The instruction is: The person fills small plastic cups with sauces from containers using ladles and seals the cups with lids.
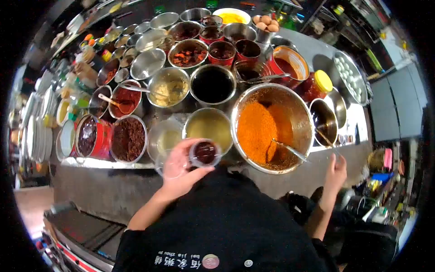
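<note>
My left hand (176,165) is closed around a small clear plastic cup (205,153) with dark red sauce in it. The cup is above the table's front edge, in front of a steel bowl of yellowish liquid (208,127). On the right, my right hand (335,174) pinches the handle end of a spoon (324,137), whose other end dips into a pot of dark sauce (323,119). Between my hands stands a large steel bowl (239,152) of orange-red chili powder (256,129). A metal spoon (290,149) leans in it.
Several bowls fill the table, among them black liquid (212,86), pale paste (170,88) and dark minced sauce (128,140). A yellow-lidded jar (322,81), a tray of white eggs (348,77) and brown eggs (266,23) stand farther back. Plates (38,131) are stacked left.
</note>
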{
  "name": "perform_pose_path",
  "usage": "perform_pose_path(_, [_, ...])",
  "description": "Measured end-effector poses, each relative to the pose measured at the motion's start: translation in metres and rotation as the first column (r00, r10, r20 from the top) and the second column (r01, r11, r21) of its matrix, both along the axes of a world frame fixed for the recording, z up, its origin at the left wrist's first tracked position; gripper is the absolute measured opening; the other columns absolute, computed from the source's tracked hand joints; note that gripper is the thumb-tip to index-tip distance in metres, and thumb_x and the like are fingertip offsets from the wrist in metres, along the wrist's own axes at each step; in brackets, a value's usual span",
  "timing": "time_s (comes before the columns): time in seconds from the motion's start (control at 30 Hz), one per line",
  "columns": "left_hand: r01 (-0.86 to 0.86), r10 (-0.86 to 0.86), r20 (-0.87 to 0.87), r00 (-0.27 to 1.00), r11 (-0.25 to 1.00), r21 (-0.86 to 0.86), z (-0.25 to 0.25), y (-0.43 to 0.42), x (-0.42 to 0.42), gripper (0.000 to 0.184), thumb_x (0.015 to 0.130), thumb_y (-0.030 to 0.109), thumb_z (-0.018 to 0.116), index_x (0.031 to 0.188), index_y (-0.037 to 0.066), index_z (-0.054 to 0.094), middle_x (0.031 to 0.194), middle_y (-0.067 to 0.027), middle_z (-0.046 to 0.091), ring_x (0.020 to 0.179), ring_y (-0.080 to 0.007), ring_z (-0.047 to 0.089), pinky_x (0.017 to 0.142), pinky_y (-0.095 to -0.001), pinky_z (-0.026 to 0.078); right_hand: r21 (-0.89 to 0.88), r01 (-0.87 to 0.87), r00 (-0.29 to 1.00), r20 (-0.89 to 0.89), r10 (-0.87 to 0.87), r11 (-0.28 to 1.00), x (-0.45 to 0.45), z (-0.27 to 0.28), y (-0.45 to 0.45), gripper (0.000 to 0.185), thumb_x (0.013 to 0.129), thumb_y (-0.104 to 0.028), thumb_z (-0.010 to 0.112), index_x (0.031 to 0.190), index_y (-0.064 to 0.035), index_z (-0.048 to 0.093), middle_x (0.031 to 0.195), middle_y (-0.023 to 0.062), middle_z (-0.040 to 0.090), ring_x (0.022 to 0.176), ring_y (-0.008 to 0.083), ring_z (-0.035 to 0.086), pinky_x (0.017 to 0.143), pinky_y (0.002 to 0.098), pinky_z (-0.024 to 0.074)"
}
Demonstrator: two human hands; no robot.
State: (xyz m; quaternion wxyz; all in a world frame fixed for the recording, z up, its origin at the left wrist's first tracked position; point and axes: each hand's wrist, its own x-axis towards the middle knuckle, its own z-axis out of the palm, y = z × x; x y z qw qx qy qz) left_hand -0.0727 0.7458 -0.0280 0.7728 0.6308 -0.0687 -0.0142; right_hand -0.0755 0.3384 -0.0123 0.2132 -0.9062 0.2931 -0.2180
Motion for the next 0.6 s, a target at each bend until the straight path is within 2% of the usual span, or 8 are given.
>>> perform_pose_path(0.1, [-0.051,0.05,-0.084,0.995,0.999,-0.004,0.007,0.045,-0.012,0.064,0.066,-0.011,0.065,0.122,-0.001,0.036,0.117,-0.0128,0.05,0.109,-0.0204,0.051,0.094,-0.0331,0.041,0.279,-0.32,0.934,0.254,0.252,0.905,0.024,-0.011,0.055,0.029,0.085,-0.02,0.061,0.102,0.0035,0.061,0.076,0.0049,0.062,0.067,0.0088,0.052,0.061,0.0242,0.0435])
perform_pose_path(0.17, [-0.032,0.035,-0.041,0.999,0.997,0.065,0.011,0.067,-0.014,0.064,0.066,-0.012,0.063,0.123,-0.001,0.035,0.117,-0.0127,0.05,0.109,-0.0201,0.051,0.094,-0.0331,0.041,0.256,-0.45,0.891,0.183,0.414,0.855,0.054,0.007,0.121,0.021,0.082,-0.016,0.063,0.093,0.0026,0.065,0.077,0.007,0.064,0.068,0.01,0.056,0.063,0.0235,0.0448])
perform_pose_path(0.2, [-0.022,0.024,-0.039,0.999,0.998,0.058,0.012,0.073,-0.015,0.064,0.066,-0.012,0.063,0.123,-0.001,0.035,0.117,-0.0127,0.05,0.109,-0.0201,0.051,0.094,-0.0331,0.041,0.139,-0.591,0.794,0.277,0.541,0.795,0.075,0.002,0.142,0.024,0.081,-0.017,0.065,0.096,0.0019,0.064,0.078,0.0088,0.064,0.068,0.0119,0.058,0.064,0.0241,0.046])
perform_pose_path(0.33, [-0.087,0.088,-0.071,0.994,0.996,0.029,0.012,0.089,-0.018,0.064,0.065,-0.013,0.062,0.122,-0.001,0.036,0.116,-0.0126,0.05,0.108,-0.0202,0.051,0.094,-0.0328,0.041,0.428,-0.384,0.919,0.094,0.382,0.818,0.154,0.012,0.205,0.07,0.07,-0.034,0.076,0.12,0.0066,0.047,0.08,0.0105,0.065,0.063,0.0149,0.059,0.061,0.0275,0.0481])
perform_pose_path(0.37, [-0.09,0.09,-0.055,0.994,0.996,0.005,0.01,0.092,-0.019,0.064,0.065,-0.014,0.062,0.122,-0.001,0.036,0.116,-0.0126,0.05,0.107,-0.0202,0.051,0.094,-0.0327,0.041,0.439,-0.348,0.934,0.084,0.348,0.828,0.186,-0.016,0.198,0.068,0.07,-0.033,0.076,0.117,0.0075,0.047,0.081,0.0099,0.065,0.064,0.0147,0.059,0.061,0.0282,0.0485])
perform_pose_path(0.43, [-0.111,0.111,-0.043,0.993,0.994,-0.009,0.003,0.096,-0.022,0.065,0.064,-0.013,0.063,0.122,-0.001,0.037,0.116,-0.0126,0.05,0.107,-0.02,0.051,0.094,-0.033,0.041,0.37,-0.435,0.893,0.292,0.342,0.821,0.221,-0.05,0.198,0.056,0.071,-0.029,0.075,0.109,0.0067,0.053,0.076,0.0089,0.065,0.062,0.0144,0.059,0.06,0.0284,0.0481])
perform_pose_path(0.5, [-0.148,0.148,-0.042,0.988,0.989,-0.014,-0.003,0.1,-0.024,0.066,0.063,-0.013,0.064,0.122,-0.001,0.037,0.116,-0.0125,0.05,0.107,-0.02,0.051,0.093,-0.0329,0.041,0.565,-0.485,0.869,0.228,0.438,0.668,0.245,-0.066,0.195,0.042,0.074,-0.026,0.073,0.096,0.0059,0.058,0.069,0.0077,0.064,0.062,0.0132,0.06,0.058,0.028,0.0477])
perform_pose_path(0.6, [-0.16,0.16,-0.018,0.987,0.987,0.016,-0.008,0.108,-0.019,0.067,0.064,-0.01,0.067,0.122,-0.001,0.035,0.116,-0.0137,0.05,0.107,-0.0212,0.052,0.093,-0.0335,0.042,0.58,-0.425,0.897,0.164,0.411,0.695,0.238,-0.038,0.207,0.028,0.081,-0.021,0.065,0.086,0.0053,0.059,0.061,0.0081,0.062,0.052,0.0135,0.06,0.051,0.0276,0.0473])
